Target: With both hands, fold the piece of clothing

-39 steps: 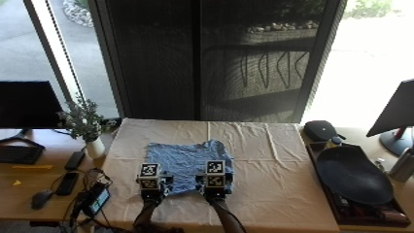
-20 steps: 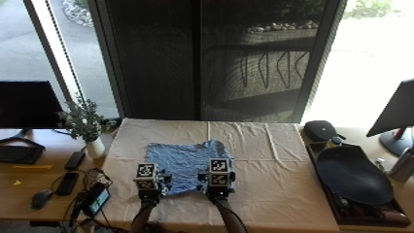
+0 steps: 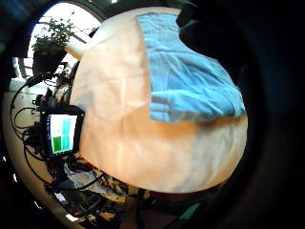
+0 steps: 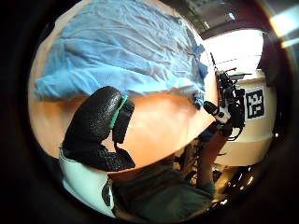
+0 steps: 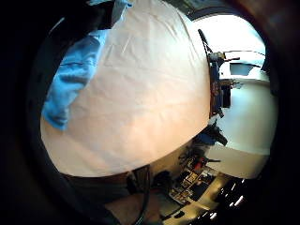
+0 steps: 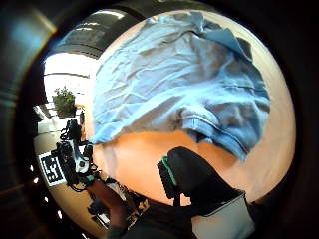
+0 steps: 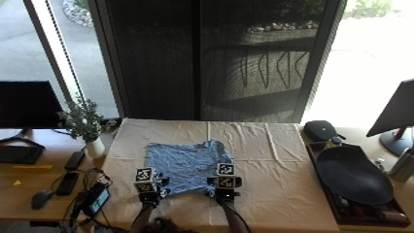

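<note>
Here blue shirt (image 7: pixel 186 164) lies collar away.

I see the table (image 7: pixel 278 160) at the centre of the frame covered by a creased white cloth (image 7: pixel 284 189), and on that cloth, left of centre toward the near edge, the blue garment (image 7: pixel 184 165) lies spread flat. On the side desk (image 7: pixel 25 194) at lower left sit a potted plant (image 7: pixel 84 124), a keyboard (image 7: pixel 16 154), a mouse (image 7: pixel 40 199) and a remote (image 7: pixel 66 182). At right a dark tray (image 7: pixel 353 174) rests on another surface beside a monitor stand (image 7: pixel 396 145).
</note>
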### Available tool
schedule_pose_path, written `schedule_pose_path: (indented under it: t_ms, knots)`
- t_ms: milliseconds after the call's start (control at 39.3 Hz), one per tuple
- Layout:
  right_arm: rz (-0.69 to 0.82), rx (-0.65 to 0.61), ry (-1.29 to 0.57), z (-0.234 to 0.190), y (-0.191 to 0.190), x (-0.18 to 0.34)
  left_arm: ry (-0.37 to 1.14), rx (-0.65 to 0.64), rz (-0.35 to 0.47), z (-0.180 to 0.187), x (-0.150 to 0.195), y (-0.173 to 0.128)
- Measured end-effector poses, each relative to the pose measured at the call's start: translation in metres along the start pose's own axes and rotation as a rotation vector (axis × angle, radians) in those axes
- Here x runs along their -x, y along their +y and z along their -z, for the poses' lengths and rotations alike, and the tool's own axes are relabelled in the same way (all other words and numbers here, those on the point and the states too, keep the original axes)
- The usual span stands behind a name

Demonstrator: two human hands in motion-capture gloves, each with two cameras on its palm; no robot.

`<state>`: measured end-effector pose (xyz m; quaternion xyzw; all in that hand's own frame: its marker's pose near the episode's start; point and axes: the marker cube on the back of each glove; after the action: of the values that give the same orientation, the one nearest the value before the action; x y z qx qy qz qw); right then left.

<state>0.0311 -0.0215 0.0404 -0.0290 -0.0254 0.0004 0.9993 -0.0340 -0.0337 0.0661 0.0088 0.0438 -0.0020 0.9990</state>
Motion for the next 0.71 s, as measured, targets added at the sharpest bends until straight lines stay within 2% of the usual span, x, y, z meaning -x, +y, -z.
schedule_pose_path:
  t_ms: [76, 204, 255, 356, 458, 560, 713]
  knots:
    - [0.033, 0.010, -0.020, 0.007, 0.012, 0.004, 0.000, 0.026, 0.001, -0.014, 0.002, -0.007]
    - [0.101, 0.066, -0.077, -0.008, 0.009, 0.014, 0.024, 0.113, -0.016, -0.031, -0.001, -0.011]
    - [0.133, 0.056, -0.101, -0.012, 0.006, 0.017, 0.027, 0.148, -0.021, -0.027, -0.003, -0.005]
    - [0.292, -0.003, -0.228, -0.014, -0.001, 0.035, 0.037, 0.166, -0.037, -0.014, -0.010, 0.008]
    - [0.182, -0.056, -0.100, -0.009, -0.001, 0.024, 0.025, 0.128, -0.091, -0.024, -0.011, 0.002]
    - [0.129, -0.036, -0.022, -0.007, 0.008, 0.021, -0.025, 0.173, -0.161, -0.003, -0.019, 0.020]
    - [0.138, -0.025, 0.025, -0.004, 0.018, 0.025, -0.126, 0.183, -0.124, -0.024, -0.012, 0.005]
